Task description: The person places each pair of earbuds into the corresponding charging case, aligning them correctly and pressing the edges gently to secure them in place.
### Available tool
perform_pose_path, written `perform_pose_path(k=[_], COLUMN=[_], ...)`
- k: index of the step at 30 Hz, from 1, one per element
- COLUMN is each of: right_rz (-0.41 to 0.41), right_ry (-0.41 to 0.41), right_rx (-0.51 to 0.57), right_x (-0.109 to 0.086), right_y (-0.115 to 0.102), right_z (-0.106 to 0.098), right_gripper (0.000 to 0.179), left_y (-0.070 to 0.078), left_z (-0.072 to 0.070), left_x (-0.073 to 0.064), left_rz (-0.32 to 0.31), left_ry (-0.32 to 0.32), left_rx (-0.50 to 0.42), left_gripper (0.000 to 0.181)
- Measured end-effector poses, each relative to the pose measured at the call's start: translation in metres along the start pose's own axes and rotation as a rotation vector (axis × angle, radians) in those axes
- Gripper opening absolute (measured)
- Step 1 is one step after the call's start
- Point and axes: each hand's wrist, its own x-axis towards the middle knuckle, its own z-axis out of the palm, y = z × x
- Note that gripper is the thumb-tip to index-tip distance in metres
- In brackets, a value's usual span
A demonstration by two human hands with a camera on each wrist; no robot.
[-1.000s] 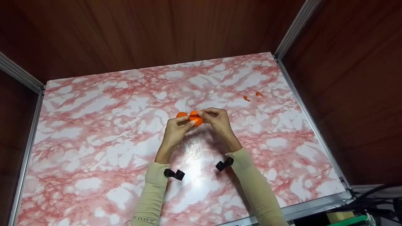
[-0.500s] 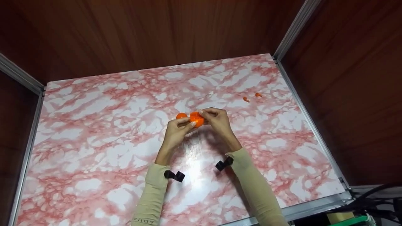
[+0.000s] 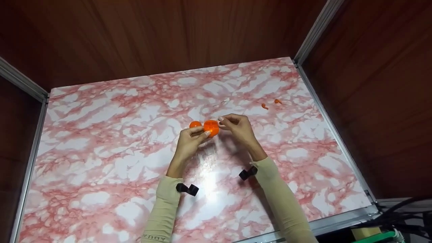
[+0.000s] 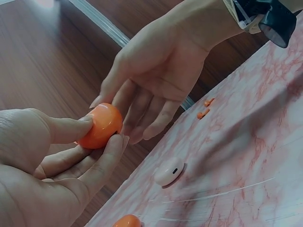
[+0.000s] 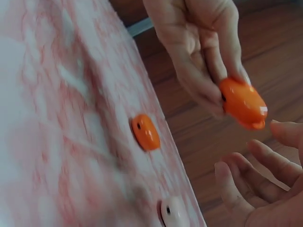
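Note:
My left hand (image 3: 189, 143) pinches an orange earbud case (image 3: 212, 131) between thumb and fingers, above the table. Its lid appears raised in the head view. Just right of it, my right hand (image 3: 239, 128) has loosely bent fingers, with nothing visible between them; the right wrist view shows a gap between these fingers and the held case (image 5: 245, 105). A second orange earbud case (image 3: 195, 124) lies on the table behind the left fingers. A white case (image 4: 169, 172) also lies on the table, hidden in the head view. Two orange earbuds (image 3: 265, 106) lie apart at the right.
The pink-and-white marbled table (image 3: 101, 141) is bounded by brown wood panels (image 3: 168, 33) and metal rails (image 3: 319, 111). Black cables (image 3: 401, 216) and a green-edged thing (image 3: 374, 237) sit beyond the front right corner.
The lid of the held case has swung further up from its base. My right hand has let go of the case and drawn back slightly right. My left hand has barely moved.

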Motion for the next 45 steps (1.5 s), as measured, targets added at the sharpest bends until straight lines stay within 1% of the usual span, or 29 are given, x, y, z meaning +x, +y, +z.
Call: perform_pose_path(k=[3, 7, 11, 13, 16, 19, 21, 22, 24, 26, 29, 32, 36, 39, 42, 45], right_rz=[-0.031, -0.067, -0.106, -0.123, -0.147, -0.186, -0.223, -0.242, -0.253, -0.256, -0.268, -0.327, -0.360, -0.349, -0.301, -0.254], right_ry=[0.037, 0.111, 0.145, 0.159, 0.188, 0.220, 0.236, 0.241, 0.235, 0.228, 0.191, 0.159, 0.110, 0.087, 0.045, -0.019], right_rx=[-0.059, -0.217, -0.319, -0.365, -0.442, -0.572, -0.685, -0.745, -0.840, -0.908, -0.991, -1.063, -1.128, -1.202, -1.295, -1.374], right_x=[0.000, 0.000, 0.002, 0.003, 0.003, 0.003, 0.005, 0.006, 0.008, 0.010, 0.014, 0.023, 0.034, 0.044, 0.050, 0.055], right_y=[0.001, 0.002, 0.006, 0.008, 0.011, 0.014, 0.017, 0.019, 0.022, 0.026, 0.030, 0.034, 0.040, 0.043, 0.044, 0.044], right_z=[-0.012, -0.032, -0.053, -0.063, -0.079, -0.098, -0.112, -0.119, -0.133, -0.145, -0.161, -0.173, -0.189, -0.200, -0.209, -0.216], right_gripper=[0.031, 0.026, 0.026, 0.027, 0.029, 0.034, 0.037, 0.038, 0.042, 0.042, 0.033, 0.019, 0.015, 0.023, 0.032, 0.036], left_y=[0.001, 0.000, -0.001, -0.001, -0.002, -0.002, -0.002, -0.003, -0.003, -0.004, -0.003, -0.002, -0.003, -0.003, -0.003, -0.002], left_z=[0.000, -0.001, -0.001, -0.002, -0.002, -0.003, -0.003, -0.003, -0.004, -0.005, -0.006, -0.006, -0.005, -0.005, -0.006, -0.006], left_x=[0.000, 0.001, 0.001, 0.001, 0.001, 0.001, 0.001, 0.001, 0.002, 0.002, 0.001, 0.001, 0.000, -0.001, -0.001, -0.001], left_rz=[-0.022, -0.045, -0.046, -0.043, -0.041, -0.048, -0.055, -0.058, -0.057, -0.058, -0.059, -0.061, -0.064, -0.069, -0.068, -0.058], left_ry=[0.007, 0.010, 0.012, 0.015, 0.026, 0.032, 0.031, 0.026, 0.019, 0.016, 0.013, 0.018, 0.024, 0.031, 0.032, 0.035], left_rx=[-0.024, -0.079, -0.116, -0.116, -0.069, -0.045, -0.056, -0.077, -0.105, -0.115, -0.133, -0.126, -0.120, -0.128, -0.137, -0.145], left_gripper=[0.038, 0.040, 0.040, 0.040, 0.039, 0.040, 0.041, 0.042, 0.042, 0.043, 0.042, 0.042, 0.041, 0.041, 0.040, 0.039])
